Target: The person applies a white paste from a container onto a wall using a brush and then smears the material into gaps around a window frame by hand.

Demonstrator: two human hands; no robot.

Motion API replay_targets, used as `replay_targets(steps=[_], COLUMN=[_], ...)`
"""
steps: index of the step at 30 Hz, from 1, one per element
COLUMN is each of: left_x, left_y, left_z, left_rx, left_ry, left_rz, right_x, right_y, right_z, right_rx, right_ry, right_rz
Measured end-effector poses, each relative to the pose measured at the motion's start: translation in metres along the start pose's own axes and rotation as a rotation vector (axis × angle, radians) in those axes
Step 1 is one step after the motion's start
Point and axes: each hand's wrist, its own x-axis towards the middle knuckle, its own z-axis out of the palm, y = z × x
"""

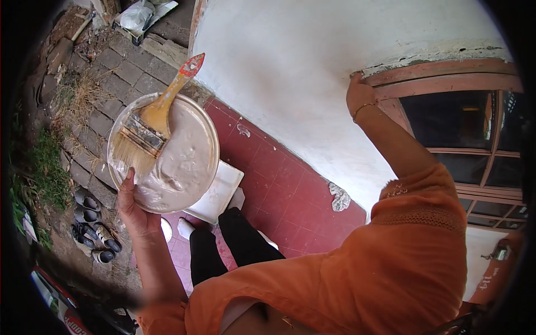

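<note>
Left hand [134, 209] grips your pan of white paint [163, 152] level, so the brush [153, 120] rests across it. Your right hand [360, 95] braces on the window frame [441, 75]; its grip is hidden.

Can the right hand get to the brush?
Probably yes. The right hand rests empty on the window frame; the brush lies across the bowl held by the left hand, with open space between.
</note>
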Motion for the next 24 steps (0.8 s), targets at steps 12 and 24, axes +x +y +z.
replay_targets(steps=[12,24], left_x=[0.001,0.01], left_y=[-0.004,-0.007], left_z=[-0.012,-0.033], left_rx=[-0.039,-0.001], left_ry=[0.015,0.079], left_rz=[0.023,0.075], right_x=[0.11,0.063], right_y=[-0.022,-0.011], right_z=[0.114,0.087], right_rx=[-0.151,-0.338], right_ry=[-0.304,0.023], right_rz=[0.495,0.114])
